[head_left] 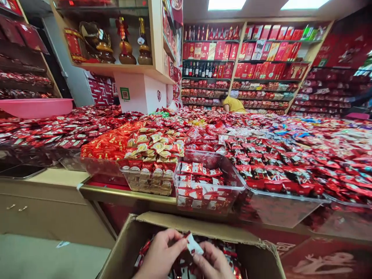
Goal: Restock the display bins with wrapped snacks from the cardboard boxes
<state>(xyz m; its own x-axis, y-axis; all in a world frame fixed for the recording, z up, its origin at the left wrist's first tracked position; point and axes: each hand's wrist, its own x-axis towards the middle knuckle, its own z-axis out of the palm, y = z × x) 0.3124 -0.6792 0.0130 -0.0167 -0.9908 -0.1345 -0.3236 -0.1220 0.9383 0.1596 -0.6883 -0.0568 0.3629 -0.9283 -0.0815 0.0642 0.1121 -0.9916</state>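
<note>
Over an open cardboard box, both of my hands pinch one small white and red candy packet. My left hand grips its upper left end between thumb and fingers. At its lower right end are the thumb and fingers of my right hand. More red and white packets lie inside the box, partly hidden by my hands. Just beyond the box stands a clear plastic bin, partly filled with red and white packets.
Heaped bins of gold packets and dark red packets flank the clear bin. A pink basin sits at the left. Farther back, a person in yellow is near the shelves.
</note>
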